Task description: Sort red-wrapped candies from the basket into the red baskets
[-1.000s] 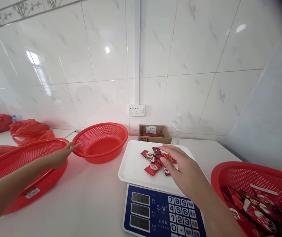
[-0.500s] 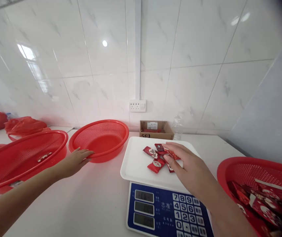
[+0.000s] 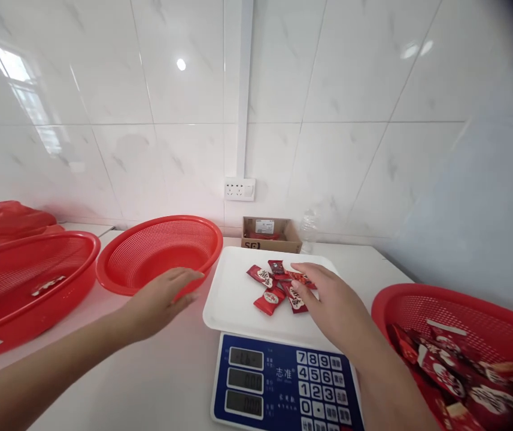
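Several small red snack packets (image 3: 270, 300) lie in a loose cluster on the white tray (image 3: 227, 299) of a digital scale. My right hand (image 3: 334, 302) is over their right side, thumb and fingers apart around a patterned red packet (image 3: 303, 279); the fingertips seem to touch the packets without closing on them. Below the tray is the scale's blue keypad panel (image 3: 283, 383), with three small displays. My left hand (image 3: 160, 302) hovers in front of the middle red basket (image 3: 117, 248), fingers stretched out and holding nothing. That basket shows no packets inside.
A red basket (image 3: 422, 293) of packets stands at the right. Another red basket (image 3: 76, 239) at the left holds one small packet. Behind the scale are a cardboard box (image 3: 292, 234) and a clear plastic bottle (image 3: 310, 226). Red plastic bags (image 3: 14, 218) lie far left.
My left hand has left the middle basket's rim and moved right, toward the scale. My right hand stays over the packets, its fingers slightly further apart. The view has shifted right.
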`<state>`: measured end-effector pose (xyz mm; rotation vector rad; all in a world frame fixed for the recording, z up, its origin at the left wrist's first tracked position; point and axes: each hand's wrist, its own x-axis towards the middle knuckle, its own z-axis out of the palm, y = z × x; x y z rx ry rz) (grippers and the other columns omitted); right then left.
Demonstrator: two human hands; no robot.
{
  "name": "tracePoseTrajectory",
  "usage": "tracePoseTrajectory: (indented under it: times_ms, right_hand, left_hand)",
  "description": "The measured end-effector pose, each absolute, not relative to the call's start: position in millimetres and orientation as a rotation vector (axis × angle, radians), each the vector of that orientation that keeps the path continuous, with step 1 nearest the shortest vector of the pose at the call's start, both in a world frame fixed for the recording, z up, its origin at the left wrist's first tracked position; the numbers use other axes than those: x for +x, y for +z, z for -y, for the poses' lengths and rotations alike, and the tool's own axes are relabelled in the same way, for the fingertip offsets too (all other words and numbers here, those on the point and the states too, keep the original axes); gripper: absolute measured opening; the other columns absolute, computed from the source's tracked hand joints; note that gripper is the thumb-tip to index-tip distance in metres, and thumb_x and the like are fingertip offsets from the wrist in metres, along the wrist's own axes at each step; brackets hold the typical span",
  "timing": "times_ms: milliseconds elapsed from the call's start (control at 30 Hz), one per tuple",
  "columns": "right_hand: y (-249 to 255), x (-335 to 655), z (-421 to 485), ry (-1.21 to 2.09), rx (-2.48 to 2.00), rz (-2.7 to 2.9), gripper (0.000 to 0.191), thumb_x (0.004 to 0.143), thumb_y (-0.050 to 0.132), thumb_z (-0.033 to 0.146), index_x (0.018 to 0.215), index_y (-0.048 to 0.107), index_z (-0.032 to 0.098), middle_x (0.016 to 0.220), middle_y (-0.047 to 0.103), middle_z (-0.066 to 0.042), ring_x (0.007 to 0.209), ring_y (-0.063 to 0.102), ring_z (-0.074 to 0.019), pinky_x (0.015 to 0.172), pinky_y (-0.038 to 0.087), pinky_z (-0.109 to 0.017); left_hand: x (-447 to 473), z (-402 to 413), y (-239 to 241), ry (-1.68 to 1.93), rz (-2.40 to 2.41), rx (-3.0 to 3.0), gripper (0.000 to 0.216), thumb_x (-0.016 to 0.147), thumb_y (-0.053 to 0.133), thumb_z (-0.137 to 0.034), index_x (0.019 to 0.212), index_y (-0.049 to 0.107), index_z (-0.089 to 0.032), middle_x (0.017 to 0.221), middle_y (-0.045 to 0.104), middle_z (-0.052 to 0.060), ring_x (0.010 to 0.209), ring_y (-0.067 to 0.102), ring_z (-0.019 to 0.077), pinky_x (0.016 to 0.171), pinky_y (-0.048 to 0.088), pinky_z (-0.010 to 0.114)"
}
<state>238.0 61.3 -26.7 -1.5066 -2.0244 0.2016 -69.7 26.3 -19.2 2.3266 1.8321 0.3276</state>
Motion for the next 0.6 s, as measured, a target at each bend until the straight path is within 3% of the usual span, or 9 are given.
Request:
tracePoseTrajectory:
  times_ms: [200,433,600]
  right_hand:
    - [-28,237,-60,0.278,-1.59,2.145,0.036,0.092,0.046,0.02,0.124,0.063,0.017,0.129,0.064,-0.013,0.123,0.054,-0.0312,0.1,0.045,-0.048]
    - [-27,234,-56,0.325,-1.526,2.254,0.019,0.086,0.056,0.017,0.1,0.07,0.017,0.114,0.069,-0.01,0.117,0.057,-0.0288,0.092,0.049,-0.041]
    - [-25,236,-57,0.314,-1.535,2.228,0.033,0.09,0.048,0.015,0.119,0.065,0.019,0.123,0.066,-0.011,0.119,0.056,-0.0278,0.095,0.047,-0.041]
  left_hand:
    - [15,-47,-19,0.332,-1.505,2.519,0.035,0.095,0.045,-0.046,0.12,0.059,-0.026,0.124,0.066,0.006,0.116,0.059,0.025,0.096,0.048,0.037]
    - [62,-68,-19,0.243,-1.498,2.583,0.032,0.088,0.055,-0.048,0.104,0.06,-0.021,0.108,0.069,0.013,0.101,0.062,0.035,0.081,0.05,0.047]
    - [62,-69,-19,0.208,-1.557,2.547,0.025,0.084,0.057,-0.037,0.105,0.056,-0.023,0.105,0.069,0.011,0.097,0.065,0.0325,0.075,0.05,0.042]
